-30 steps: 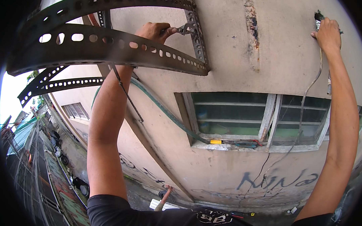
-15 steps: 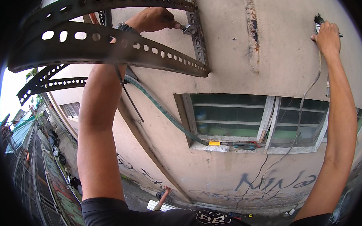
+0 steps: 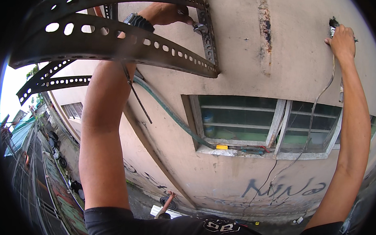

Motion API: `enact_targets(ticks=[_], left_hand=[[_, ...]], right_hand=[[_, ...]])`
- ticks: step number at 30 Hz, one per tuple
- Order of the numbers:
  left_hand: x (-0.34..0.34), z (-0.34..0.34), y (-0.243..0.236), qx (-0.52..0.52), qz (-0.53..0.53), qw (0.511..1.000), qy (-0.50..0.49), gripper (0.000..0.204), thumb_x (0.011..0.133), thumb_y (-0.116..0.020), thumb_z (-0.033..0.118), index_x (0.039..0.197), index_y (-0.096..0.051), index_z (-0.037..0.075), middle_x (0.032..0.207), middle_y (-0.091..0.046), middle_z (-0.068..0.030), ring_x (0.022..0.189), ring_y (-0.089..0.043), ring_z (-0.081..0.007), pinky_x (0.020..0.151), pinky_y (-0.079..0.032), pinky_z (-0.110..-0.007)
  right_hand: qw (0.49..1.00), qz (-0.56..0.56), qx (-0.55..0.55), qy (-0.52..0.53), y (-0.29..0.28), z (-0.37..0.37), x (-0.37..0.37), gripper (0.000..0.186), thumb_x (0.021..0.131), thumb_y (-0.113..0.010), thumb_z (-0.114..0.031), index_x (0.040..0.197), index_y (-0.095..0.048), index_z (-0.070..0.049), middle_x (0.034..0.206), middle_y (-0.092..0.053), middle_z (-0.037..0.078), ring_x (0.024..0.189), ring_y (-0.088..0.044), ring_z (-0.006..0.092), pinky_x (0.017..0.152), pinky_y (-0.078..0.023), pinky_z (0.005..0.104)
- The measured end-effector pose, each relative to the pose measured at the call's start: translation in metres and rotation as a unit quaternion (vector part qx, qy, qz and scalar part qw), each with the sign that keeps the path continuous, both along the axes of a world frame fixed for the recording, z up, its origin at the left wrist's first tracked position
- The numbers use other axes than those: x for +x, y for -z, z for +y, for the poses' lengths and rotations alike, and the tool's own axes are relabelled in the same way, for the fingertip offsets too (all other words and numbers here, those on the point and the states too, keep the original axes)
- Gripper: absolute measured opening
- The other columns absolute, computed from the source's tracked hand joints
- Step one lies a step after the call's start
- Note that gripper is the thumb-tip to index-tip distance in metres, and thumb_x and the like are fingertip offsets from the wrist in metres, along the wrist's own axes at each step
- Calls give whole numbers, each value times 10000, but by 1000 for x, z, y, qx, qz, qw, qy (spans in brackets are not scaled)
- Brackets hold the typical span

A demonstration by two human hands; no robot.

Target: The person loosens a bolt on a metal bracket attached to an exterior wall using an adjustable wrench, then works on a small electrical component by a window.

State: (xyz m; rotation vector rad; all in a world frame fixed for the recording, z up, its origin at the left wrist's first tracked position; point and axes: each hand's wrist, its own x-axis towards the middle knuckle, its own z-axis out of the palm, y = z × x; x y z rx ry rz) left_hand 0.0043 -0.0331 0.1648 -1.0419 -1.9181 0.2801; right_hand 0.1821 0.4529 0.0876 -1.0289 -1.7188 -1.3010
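Note:
My left hand (image 3: 173, 14), a watch on its wrist, reaches up behind a perforated metal arm (image 3: 120, 44) with closed fingers around an adjustable wrench (image 3: 198, 27). The wrench's head sits at the upright slotted rail (image 3: 210, 50) fixed to the wall. My right hand (image 3: 341, 42) is closed at a rough hole (image 3: 333, 21) in the wall, over something metallic that I cannot make out. A grey cable (image 3: 333, 73) hangs down from beneath it.
Below are a louvred window (image 3: 281, 125), a green hose (image 3: 163, 108) and a yellow-ended tool (image 3: 221, 147) on the sill. Another person's arm (image 3: 167, 204) shows low near the ground. Overhead wires (image 3: 32, 174) and parked motorbikes (image 3: 62, 160) lie far left.
My left hand has swung upward with the wrench, whose head stays at the rail, and the watch has come into view. My right hand stays at the hole.

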Motion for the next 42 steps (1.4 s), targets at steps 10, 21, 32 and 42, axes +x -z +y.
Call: enact_targets(ticks=[10,21,32,42], left_hand=[[-7,-20,64,100,-33,994,5,518,1003,-588,524,929,-726,30,645,-631,-181,692,-654,-393,773,-515,-463],[-13,-20,45,97,-76,992,1,540,1003,-608,518,911,-727,-1,632,-613,-159,566,-533,-280,600,-452,-440],[-25,-23,86,219,-150,964,34,561,1025,-572,527,987,-709,-15,708,-641,-192,622,-585,-281,643,-479,-444],[4,21,187,396,-468,750,247,506,1072,-521,496,959,-665,24,732,-565,-1,690,-522,-86,622,-445,-257]], right_hand=[[1000,-13,-8,4,-2,0,-1,664,961,-501,-668,1141,-720,-67,1053,-666,44,1054,-613,201,920,-452,379],[1000,-4,-2,14,1,-8,1,648,982,-476,-653,1160,-740,-89,1053,-683,17,1100,-604,174,936,-449,386],[1000,-15,-6,20,-1,-4,-4,643,976,-483,-646,1164,-745,-90,1046,-684,13,1068,-622,170,933,-452,369],[1000,-8,-27,1,0,-8,0,618,993,-509,-626,1176,-736,-81,1113,-700,23,1107,-614,182,940,-460,388]])
